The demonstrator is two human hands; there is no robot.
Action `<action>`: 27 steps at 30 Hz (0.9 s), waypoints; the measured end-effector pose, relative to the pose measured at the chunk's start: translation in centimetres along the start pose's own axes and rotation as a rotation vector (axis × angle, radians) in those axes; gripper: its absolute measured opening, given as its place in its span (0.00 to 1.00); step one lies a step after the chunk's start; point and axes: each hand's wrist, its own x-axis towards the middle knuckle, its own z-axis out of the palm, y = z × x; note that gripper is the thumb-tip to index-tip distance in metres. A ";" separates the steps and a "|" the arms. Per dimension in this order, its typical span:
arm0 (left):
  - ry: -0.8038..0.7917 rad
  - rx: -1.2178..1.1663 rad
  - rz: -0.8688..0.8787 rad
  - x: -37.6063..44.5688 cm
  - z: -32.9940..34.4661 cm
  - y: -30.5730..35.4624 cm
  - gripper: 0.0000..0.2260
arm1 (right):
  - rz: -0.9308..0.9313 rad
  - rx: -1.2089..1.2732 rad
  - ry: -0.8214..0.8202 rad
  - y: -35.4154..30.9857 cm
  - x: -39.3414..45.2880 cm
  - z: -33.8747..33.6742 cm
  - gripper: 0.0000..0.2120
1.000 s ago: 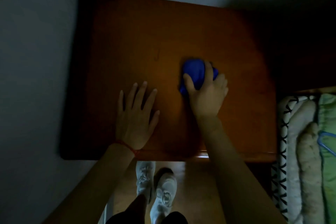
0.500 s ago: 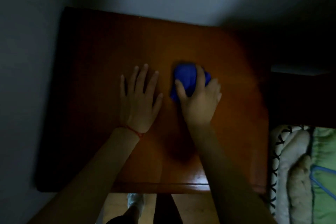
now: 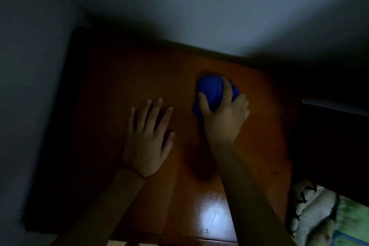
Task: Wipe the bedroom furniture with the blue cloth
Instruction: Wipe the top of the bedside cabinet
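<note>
Gripping blue cloth (image 3: pixel 211 91), right hand (image 3: pixel 224 118) fingers (image 3: pixel 227 90) curled over top

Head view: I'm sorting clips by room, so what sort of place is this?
Probably a dim bedroom: a wooden bedside table in a wall corner, with bedding beside it.

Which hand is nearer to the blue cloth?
Right. The right hand grips the blue cloth on the wooden tabletop; the left hand rests flat, apart, to its left.

Cloth (image 3: pixel 211 92) on tabletop (image 3: pixel 119 90), right of flat left hand (image 3: pixel 146 142); bedding (image 3: pixel 327 211) right.
</note>
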 end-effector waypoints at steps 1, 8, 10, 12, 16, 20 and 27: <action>-0.004 -0.001 -0.005 0.1 -0.1 0.0 0.23 | -0.016 -0.015 0.004 0.1 -0.1 0.1 0.32; 0.003 -0.007 -0.011 0.2 -0.1 0.0 0.23 | 0.000 0.025 -0.017 -2.5 6.3 0.5 0.30; -0.007 -0.017 -0.015 0.2 -0.1 0.1 0.23 | 0.024 0.023 -0.011 -2.6 5.1 0.5 0.31; -0.020 -0.013 -0.023 0.2 -0.1 0.0 0.23 | 0.043 0.032 -0.024 -3.3 4.3 0.7 0.31; -0.023 -0.019 -0.023 0.0 0.0 -0.2 0.23 | -0.165 -0.004 -0.158 -5.7 6.0 1.3 0.31; 0.011 0.012 -0.062 -0.9 -0.3 -1.0 0.23 | -0.247 -0.072 -0.159 -5.2 6.6 1.5 0.31; -0.008 0.044 -0.044 -2.2 -0.5 -2.6 0.23 | -0.134 0.020 -0.120 -4.3 -1.4 1.6 0.30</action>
